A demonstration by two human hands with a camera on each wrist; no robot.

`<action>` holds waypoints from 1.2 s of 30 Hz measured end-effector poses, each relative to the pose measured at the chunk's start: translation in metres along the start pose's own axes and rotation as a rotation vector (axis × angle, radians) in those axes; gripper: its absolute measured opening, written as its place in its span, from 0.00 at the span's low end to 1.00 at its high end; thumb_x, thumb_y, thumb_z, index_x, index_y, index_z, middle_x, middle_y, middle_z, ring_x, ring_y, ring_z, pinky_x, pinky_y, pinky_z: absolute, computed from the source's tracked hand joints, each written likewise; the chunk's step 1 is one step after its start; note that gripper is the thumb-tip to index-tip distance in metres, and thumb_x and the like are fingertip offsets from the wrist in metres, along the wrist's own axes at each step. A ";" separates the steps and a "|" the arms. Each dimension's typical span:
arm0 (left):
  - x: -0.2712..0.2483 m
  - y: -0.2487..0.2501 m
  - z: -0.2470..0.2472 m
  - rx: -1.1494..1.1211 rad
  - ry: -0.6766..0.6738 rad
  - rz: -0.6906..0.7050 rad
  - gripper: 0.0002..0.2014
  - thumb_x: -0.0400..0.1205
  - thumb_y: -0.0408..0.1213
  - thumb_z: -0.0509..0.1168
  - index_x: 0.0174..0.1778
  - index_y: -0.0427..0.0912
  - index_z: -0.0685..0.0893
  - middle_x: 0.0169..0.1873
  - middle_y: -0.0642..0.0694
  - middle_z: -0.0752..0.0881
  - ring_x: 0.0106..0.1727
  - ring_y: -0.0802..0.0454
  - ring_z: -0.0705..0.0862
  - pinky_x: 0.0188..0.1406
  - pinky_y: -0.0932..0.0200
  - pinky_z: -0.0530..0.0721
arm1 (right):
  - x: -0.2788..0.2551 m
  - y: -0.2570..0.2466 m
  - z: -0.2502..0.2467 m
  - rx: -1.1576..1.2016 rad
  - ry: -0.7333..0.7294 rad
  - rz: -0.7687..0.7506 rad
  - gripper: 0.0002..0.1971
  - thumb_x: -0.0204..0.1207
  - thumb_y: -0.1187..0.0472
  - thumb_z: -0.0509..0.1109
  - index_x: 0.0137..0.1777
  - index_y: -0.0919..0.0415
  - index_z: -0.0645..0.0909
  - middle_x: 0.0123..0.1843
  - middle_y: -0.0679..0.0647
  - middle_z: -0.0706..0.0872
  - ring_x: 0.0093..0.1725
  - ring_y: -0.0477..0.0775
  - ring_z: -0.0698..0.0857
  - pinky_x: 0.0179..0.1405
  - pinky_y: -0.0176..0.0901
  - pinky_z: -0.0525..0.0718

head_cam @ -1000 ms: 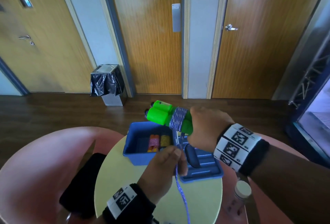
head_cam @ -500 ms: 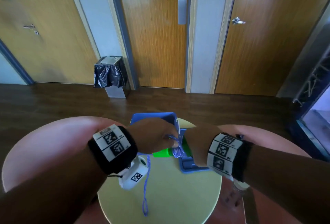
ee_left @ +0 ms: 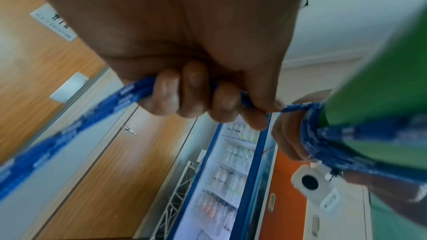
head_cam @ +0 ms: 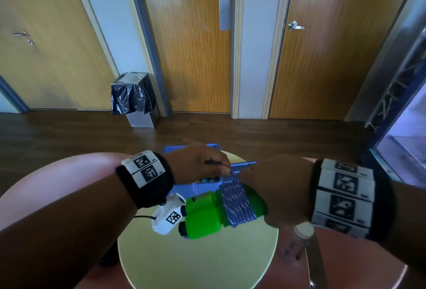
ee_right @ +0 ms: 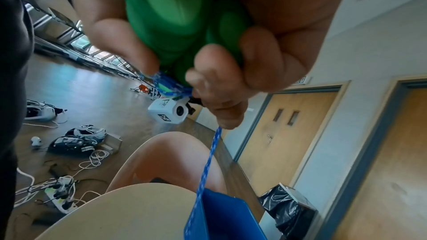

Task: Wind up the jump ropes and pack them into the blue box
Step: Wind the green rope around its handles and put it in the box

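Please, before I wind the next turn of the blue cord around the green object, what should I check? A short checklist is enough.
1. Right hand grips the green object firmly: ok.
2. Left hand has its fingers curled round the blue cord: ok.
3. The turns already wound lie side by side, not crossed: ok in the head view.
4. The cord runs straight from the left hand to the turns: ok.
5. The hanging tail is free of the blue box: cannot tell; it drops beside the box's edge.
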State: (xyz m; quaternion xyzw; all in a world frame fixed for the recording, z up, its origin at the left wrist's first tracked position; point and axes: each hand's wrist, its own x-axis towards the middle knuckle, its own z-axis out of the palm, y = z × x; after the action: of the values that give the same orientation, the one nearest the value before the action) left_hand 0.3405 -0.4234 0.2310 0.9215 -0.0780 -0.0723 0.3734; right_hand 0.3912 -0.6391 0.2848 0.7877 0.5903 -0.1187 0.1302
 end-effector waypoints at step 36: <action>-0.041 0.021 0.095 -0.539 0.665 0.008 0.12 0.77 0.30 0.62 0.29 0.42 0.83 0.28 0.56 0.86 0.34 0.62 0.82 0.42 0.60 0.78 | 0.024 -0.030 0.009 0.537 0.527 0.279 0.35 0.58 0.48 0.75 0.62 0.48 0.61 0.38 0.46 0.83 0.37 0.49 0.85 0.40 0.51 0.87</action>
State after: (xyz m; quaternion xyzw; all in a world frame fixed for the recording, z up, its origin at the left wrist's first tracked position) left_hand 0.2800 -0.4940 0.1814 0.7639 0.0649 0.2126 0.6058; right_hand 0.3689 -0.6128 0.2663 0.8698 0.4386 -0.0438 -0.2216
